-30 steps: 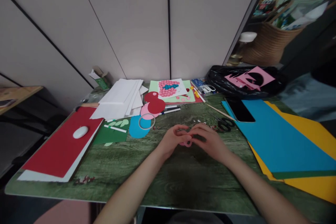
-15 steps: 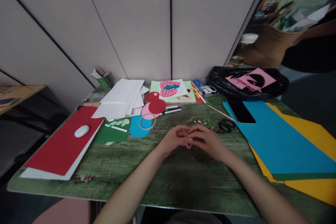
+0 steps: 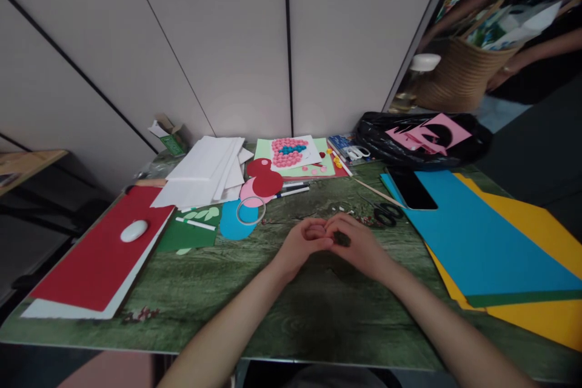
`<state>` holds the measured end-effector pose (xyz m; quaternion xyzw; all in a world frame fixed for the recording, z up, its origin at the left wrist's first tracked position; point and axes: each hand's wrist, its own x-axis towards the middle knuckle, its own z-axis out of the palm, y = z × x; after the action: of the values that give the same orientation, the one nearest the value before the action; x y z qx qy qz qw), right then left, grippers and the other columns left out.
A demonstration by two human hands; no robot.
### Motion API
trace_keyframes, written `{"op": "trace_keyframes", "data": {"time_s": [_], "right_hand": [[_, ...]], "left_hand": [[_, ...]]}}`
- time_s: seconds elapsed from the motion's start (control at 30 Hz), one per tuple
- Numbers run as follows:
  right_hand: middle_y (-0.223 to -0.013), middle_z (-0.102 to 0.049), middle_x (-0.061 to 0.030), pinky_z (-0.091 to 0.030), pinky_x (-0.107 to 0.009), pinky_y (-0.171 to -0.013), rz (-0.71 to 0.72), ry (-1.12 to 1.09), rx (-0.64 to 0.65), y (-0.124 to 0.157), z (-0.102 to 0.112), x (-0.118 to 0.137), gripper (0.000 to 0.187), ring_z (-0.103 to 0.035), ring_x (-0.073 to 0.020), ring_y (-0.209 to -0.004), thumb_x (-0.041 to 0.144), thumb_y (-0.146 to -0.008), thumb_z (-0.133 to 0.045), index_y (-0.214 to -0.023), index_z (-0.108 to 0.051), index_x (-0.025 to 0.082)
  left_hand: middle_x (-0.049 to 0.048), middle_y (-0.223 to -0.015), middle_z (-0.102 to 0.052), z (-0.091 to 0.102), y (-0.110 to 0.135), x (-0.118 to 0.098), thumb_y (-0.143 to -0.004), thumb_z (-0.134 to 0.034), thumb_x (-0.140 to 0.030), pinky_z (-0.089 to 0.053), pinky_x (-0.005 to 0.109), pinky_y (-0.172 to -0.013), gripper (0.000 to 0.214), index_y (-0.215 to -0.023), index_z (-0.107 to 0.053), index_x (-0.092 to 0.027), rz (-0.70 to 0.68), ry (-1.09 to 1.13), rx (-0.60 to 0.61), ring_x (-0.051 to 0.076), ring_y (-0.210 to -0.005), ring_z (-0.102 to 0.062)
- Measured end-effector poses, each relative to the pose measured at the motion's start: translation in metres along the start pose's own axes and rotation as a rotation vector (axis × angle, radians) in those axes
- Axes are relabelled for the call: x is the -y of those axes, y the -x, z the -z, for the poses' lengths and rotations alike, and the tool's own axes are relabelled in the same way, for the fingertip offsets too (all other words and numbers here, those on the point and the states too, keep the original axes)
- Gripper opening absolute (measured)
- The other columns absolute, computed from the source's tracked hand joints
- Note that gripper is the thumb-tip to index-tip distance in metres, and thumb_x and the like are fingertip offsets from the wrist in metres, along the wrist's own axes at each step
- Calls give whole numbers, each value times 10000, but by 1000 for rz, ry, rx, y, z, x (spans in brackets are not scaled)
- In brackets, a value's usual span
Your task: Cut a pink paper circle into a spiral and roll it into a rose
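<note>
My left hand (image 3: 301,244) and my right hand (image 3: 356,244) meet just above the green table (image 3: 273,309), fingertips pinched together. Between the fingers shows a small pink paper piece (image 3: 317,231), mostly hidden by them. Black scissors (image 3: 385,214) lie just right of my right hand. A clear tape ring (image 3: 250,210) rests on a blue paper cutout (image 3: 231,226) to the left of my left hand.
Red sheet (image 3: 97,254) with a white oval object (image 3: 133,231) lies at left. White sheets (image 3: 204,171), red circles (image 3: 264,177), a card with pink dots (image 3: 291,152) at back. Blue and yellow sheets (image 3: 482,236), a phone (image 3: 409,188), a black bag (image 3: 422,139) at right. Another person's arm (image 3: 541,48) at top right.
The pink piece that hung below my fingers is now tucked up between them, mostly hidden. The view shifted slightly, and another person's arms came into view at top right.
</note>
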<state>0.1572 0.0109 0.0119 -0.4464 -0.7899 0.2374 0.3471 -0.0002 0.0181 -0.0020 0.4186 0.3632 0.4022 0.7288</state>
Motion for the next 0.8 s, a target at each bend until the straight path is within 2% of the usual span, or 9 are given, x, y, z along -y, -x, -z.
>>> {"op": "trace_keyframes", "data": {"time_s": [0.2, 0.3, 0.43, 0.57, 0.8], "right_hand": [[-903, -579, -35, -456, -317, -771, 41, 4, -12, 0, 3, 1, 134, -545, -166, -872, 175, -765, -589, -884, -622, 229], [-966, -576, -45, -450, -331, -813, 67, 6, 38, 1, 2, -3, 196, -539, -172, -928, 190, -792, -570, -970, -626, 249], [-1025, -563, -56, -446, -340, -844, 109, -11, 108, 1, 1, -7, 210, -524, -174, -974, 186, -821, -533, -996, -628, 252], [-1042, -559, -58, -445, -332, -851, 113, 1, 156, 1, 2, -6, 222, -517, -169, -985, 177, -834, -512, -1011, -625, 248], [-965, -587, -51, -453, -339, -816, 86, 22, 67, 1, 3, -4, 163, -543, -173, -924, 199, -799, -561, -933, -645, 238]], "left_hand": [[47, -813, -654, 2, -1, -3, -577, -743, -180, -452, 287, -751, 448, -986, -564, -142, -6, 40, -12, 148, -778, -613], [47, -797, -657, 5, -1, -4, -577, -743, -182, -461, 291, -724, 461, -998, -557, -143, -3, 22, 9, 142, -729, -615], [32, -728, -656, 8, -2, -6, -576, -745, -211, -474, 305, -690, 469, -997, -551, -140, 37, -29, 54, 131, -627, -613], [31, -722, -658, 9, -2, -7, -578, -743, -214, -478, 314, -697, 463, -992, -550, -139, 48, -53, 74, 141, -644, -620], [32, -726, -656, 5, -1, -6, -575, -747, -217, -465, 288, -679, 457, -985, -562, -136, 22, -42, 59, 124, -628, -601]]}}
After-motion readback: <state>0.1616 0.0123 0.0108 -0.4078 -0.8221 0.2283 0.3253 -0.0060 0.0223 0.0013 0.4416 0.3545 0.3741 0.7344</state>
